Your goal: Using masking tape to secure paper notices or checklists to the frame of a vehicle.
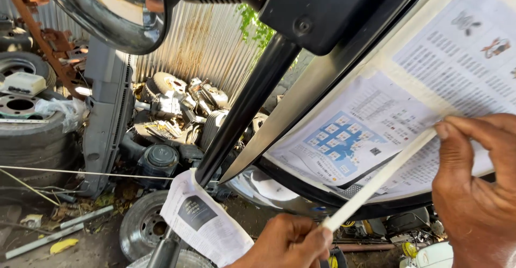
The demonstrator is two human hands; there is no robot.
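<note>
Tape strip (376, 185) pinched by left hand (290, 244); right hand (475, 193) presses it onto newspaper (376, 123).

Head view, close against a vehicle's side

We have one camera only, worn on the head, so no second view shares the scene. We look slightly down and forward, very near the newspaper-covered window (408, 85) and the black mirror arm (252, 96), which fill the upper right. Our left hand (290, 244) and right hand (478, 193) enter from the bottom edge, close to the lens. Past the arm, on the left, we face the scrap pile (172, 117) and the corrugated metal wall (209, 42) farther off.
</note>
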